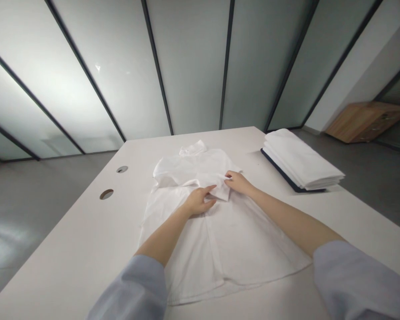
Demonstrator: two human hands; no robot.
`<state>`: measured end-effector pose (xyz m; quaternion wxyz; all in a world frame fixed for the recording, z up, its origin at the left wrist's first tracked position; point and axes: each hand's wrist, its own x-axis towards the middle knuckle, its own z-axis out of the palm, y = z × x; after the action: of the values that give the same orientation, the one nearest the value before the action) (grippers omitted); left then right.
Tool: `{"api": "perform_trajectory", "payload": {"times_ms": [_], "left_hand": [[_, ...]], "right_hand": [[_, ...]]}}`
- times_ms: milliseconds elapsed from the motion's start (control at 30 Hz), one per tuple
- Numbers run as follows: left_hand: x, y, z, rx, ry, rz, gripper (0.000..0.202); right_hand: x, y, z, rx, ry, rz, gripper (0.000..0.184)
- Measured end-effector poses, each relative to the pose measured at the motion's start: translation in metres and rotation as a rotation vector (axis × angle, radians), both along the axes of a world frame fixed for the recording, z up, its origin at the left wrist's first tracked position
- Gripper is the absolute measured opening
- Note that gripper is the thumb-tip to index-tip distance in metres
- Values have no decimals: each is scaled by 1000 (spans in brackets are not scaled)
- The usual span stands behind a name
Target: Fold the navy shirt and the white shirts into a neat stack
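Mid-frame, the right hand (239, 183) pinches a fold of the white shirt (220, 253); the left hand (198, 201) lies open on it.

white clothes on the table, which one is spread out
The white collared shirt under both hands; the others lie folded in a stack on a dark board.

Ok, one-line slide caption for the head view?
Left hand and right hand on a part-folded white shirt on a white table, beside a stack of folded white cloth.
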<state>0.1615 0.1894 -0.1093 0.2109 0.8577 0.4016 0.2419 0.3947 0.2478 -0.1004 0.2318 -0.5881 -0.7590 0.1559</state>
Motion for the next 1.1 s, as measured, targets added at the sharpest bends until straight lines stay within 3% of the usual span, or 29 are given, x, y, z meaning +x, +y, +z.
{"api": "perform_trajectory", "payload": {"times_ms": [67,200,267,333,400,500,567,700,800,900,1000,1100], "left_hand": [[1,-1,-2,32,-4,18,61],[4,-3,0,170,19,93,46],[3,-4,5,314,43,153,37],[0,-4,10,440,63,203,32],[-4,-3,13,492,96,211,36],[-8,0,11,429,200,172,58],[-9,3,6,335,284,169,66],[-8,6,-4,185,363,221,52],[-8,9,-8,136,345,233,41],[-9,12,-9,114,281,218,39],[-11,14,-5,137,174,194,44],[-13,13,0,179,59,193,49]], "right_hand": [[7,7,13,89,194,-85,10],[29,5,48,538,449,-291,7],[39,-10,60,706,445,-225,10],[46,-33,64,752,341,-73,14],[52,-57,59,674,208,103,15],[62,-88,45,368,54,318,11],[70,-100,36,133,-11,376,7],[80,-102,28,-210,41,348,12],[77,-85,20,-148,112,187,25],[66,-63,9,-49,-14,-3,32],[54,-49,1,-116,-176,-44,24],[53,-44,2,-169,-93,-23,26]]}}
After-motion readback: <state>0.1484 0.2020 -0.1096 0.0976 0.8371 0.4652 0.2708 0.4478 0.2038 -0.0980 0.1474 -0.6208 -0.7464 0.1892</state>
